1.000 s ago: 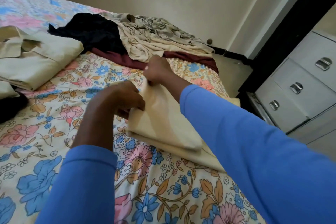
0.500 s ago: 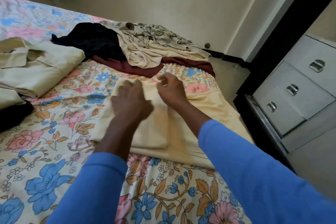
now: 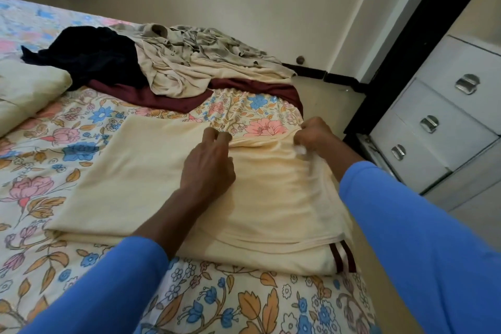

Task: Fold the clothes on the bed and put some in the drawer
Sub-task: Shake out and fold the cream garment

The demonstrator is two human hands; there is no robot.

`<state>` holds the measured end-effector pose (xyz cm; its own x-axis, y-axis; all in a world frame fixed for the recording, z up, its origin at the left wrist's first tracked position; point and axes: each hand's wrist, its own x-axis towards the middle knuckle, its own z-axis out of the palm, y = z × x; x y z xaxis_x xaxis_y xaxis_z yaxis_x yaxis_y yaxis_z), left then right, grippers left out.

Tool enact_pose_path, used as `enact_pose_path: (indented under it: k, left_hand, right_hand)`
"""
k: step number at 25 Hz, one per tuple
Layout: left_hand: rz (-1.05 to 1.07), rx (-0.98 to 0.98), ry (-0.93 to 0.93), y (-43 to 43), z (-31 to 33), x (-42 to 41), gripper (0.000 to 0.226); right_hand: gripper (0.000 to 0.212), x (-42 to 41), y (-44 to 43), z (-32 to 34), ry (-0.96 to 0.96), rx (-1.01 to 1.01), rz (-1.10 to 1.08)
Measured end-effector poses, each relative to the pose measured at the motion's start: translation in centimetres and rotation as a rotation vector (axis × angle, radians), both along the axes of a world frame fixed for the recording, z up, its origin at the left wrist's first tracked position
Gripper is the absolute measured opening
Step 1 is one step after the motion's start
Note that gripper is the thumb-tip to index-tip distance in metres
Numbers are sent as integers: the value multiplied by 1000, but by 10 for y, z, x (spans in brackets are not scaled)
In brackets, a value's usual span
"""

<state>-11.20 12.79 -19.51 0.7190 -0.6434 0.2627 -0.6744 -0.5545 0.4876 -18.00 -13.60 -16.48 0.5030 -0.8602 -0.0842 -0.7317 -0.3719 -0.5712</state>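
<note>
Right hand (image 3: 314,135) slid away from left hand (image 3: 208,165), both hands pinching one cream garment (image 3: 135,184), three drawers (image 3: 444,116) beside

Left hand (image 3: 208,168) and right hand (image 3: 315,135) pinch cream cloth (image 3: 122,184).

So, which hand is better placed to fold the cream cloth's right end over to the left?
Right. The right hand pinches the cream cloth at its far right corner; the left hand holds the far edge's middle.

one head-worn wide-angle camera looks forward and down, close over the bed (image 3: 40,171), drawer chest (image 3: 447,106) at the right edge.
</note>
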Motion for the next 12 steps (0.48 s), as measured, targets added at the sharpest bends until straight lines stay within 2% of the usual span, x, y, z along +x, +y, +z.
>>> enact_pose_path:
  k: [3,5,8,10,12]
  left_hand:
    - [-22,189,-57,-23,10,32,53]
    - [-46,234,-122,-32,13,42,43]
    - [-133,228,-244,-26,12,42,33]
    - [-200,358,-327,-19,11,35,37]
    - [-162,446,-388,-19,12,25,39]
  right_hand:
    - [17,-15,-2,3,-223,-44,20]
    - [20,-45,4,7,-332,-149,122]
    - [20,-95,12,-10,-334,-302,211]
    - [24,-115,22,-35,-264,-274,236]
    - [17,-122,31,-52,-361,-170,113]
